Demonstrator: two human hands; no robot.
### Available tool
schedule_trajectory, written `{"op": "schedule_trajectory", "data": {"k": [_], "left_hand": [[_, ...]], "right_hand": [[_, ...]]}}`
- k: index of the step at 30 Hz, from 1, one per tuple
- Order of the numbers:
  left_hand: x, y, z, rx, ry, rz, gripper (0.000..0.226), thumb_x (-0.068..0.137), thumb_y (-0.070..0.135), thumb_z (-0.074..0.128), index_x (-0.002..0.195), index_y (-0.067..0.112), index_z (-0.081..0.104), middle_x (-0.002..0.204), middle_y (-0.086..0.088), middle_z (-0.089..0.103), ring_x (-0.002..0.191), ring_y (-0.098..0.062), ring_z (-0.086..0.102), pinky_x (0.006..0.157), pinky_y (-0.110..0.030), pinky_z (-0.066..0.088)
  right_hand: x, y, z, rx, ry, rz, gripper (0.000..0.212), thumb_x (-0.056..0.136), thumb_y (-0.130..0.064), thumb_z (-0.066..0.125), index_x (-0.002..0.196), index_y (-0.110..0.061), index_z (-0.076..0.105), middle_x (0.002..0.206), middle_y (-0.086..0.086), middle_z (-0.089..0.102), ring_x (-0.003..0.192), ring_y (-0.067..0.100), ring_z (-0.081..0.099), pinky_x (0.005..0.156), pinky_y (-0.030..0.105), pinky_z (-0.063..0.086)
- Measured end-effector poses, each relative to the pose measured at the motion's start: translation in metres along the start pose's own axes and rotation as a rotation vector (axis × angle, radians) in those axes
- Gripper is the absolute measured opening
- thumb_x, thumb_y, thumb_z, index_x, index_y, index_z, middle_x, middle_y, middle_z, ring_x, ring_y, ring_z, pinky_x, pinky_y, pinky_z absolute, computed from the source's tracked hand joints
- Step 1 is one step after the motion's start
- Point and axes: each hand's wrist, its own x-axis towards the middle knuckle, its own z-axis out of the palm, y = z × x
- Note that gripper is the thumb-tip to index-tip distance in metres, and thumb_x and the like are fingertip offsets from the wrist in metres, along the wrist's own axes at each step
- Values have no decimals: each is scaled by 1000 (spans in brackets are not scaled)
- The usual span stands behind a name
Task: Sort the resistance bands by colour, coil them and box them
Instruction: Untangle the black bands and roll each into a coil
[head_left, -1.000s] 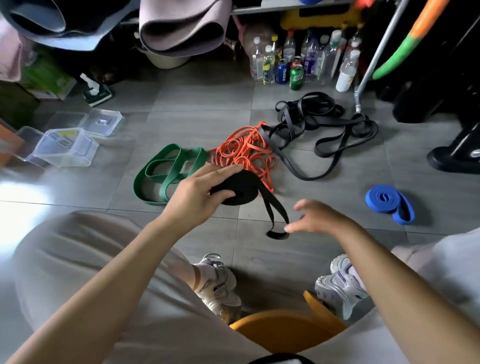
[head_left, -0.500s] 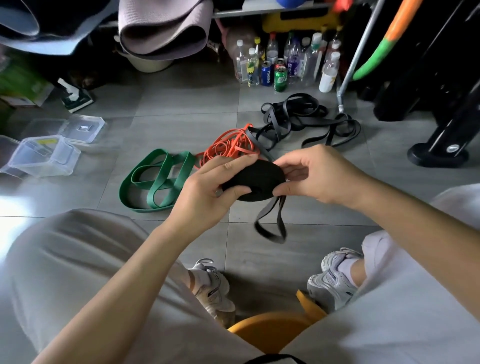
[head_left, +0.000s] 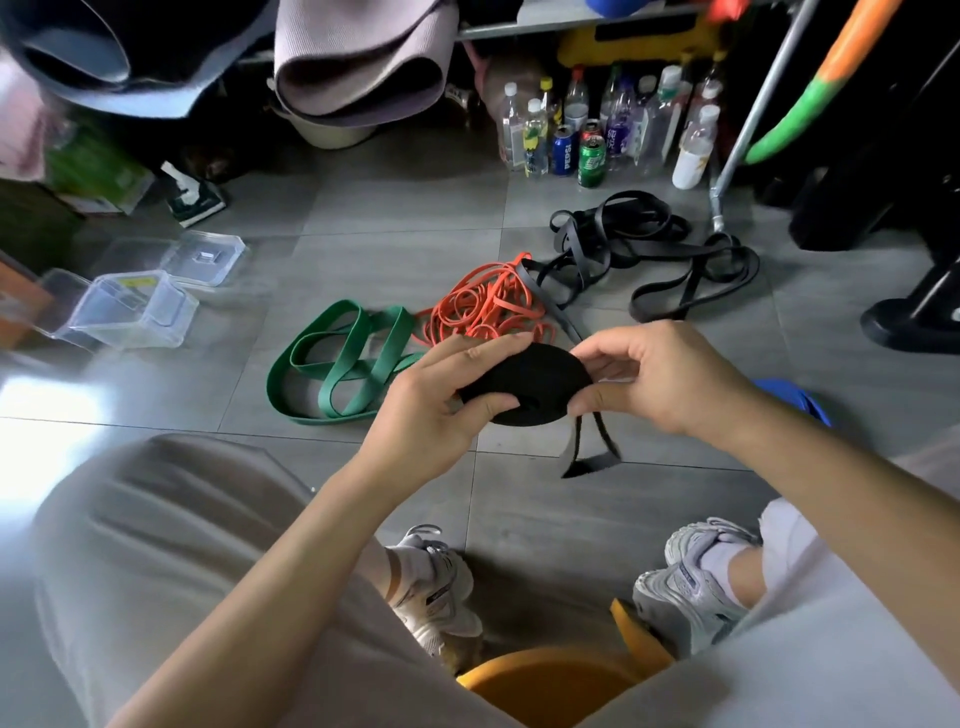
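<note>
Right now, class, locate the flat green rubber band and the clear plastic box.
flat green rubber band (head_left: 332, 406): head view, lower fold.
clear plastic box (head_left: 124, 331): head view, front wall.

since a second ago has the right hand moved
Yes. Against the orange bands, the right hand has come up and closer, from the dangling tail to pinch the right edge of the black coil.

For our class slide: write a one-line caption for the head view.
Left hand and right hand grip a black coil, tail dangling; green band and orange bands lie beyond.
</note>
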Motion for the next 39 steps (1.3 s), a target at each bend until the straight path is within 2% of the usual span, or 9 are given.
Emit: {"op": "schedule_trajectory", "data": {"k": [4,9,13,17,21,25,31,34,39], "left_hand": [[-1,4,5,-180,58,-97,53,75,11,71,121,33,55,105,28,59,101,1,55,78,-14,49],[5,8,11,-364,137,-100,54,73,17,69,123,29,52,111,21,64,109,-3,58,88,-16,47],[3,9,16,-414,59,-155,48,74,21,69,114,44,56,115,9,57,107,-9,58,83,-24,51],[12,17,7,107,-135,-60,64,72,26,75,122,49,42,116,33,44,114,-3,48,88,-25,49],[17,31,6,578,-225,231,61,80,33,61,138,33,39,124,7,52,103,-19,58,73,-33,54],[22,33,4,629,-181,303,55,82,27,59,135,31,45,121,3,57,99,-22,61,64,-39,55],[27,38,8,476,-202,187,50,78,16,66,120,34,45,108,17,60,88,-12,61,69,-27,51],[29,30,6,141,-176,-59,54,74,9,71,109,43,48,100,35,55,98,5,54,86,-14,43],[24,24,2,-97,-24,-134,57,70,1,73,102,44,54,103,28,61,105,-2,59,90,-19,46]], "right_hand": [[-1,9,1,2,-18,-25,36,60,-21,84,93,-26,70,92,-5,73,90,7,68,90,31,52],[-4,12,3,337,48,-37,33,60,-16,77,91,-25,66,84,-12,73,84,3,68,80,19,51],[-8,9,-3,233,46,-27,37,70,2,77,91,-27,67,84,-9,74,82,6,70,79,20,53],[-9,9,0,25,68,-9,35,70,-6,80,92,-29,68,90,-7,72,85,6,69,87,32,54],[-11,6,-3,-12,92,-31,29,70,-7,79,93,-23,71,89,-3,73,86,10,69,87,38,54],[-12,1,-12,31,109,-49,38,70,-3,78,96,-28,68,92,-5,73,86,5,69,85,32,56],[-15,0,-8,-13,146,-74,49,70,-8,78,106,-36,59,93,-18,68,94,-9,62,85,11,48],[-15,3,-8,26,158,-49,49,70,-14,80,108,-35,58,93,-13,70,90,-3,65,88,22,51],[-12,11,-4,49,178,-26,32,69,-15,81,96,-25,67,88,-4,72,85,11,68,85,40,54]]}}
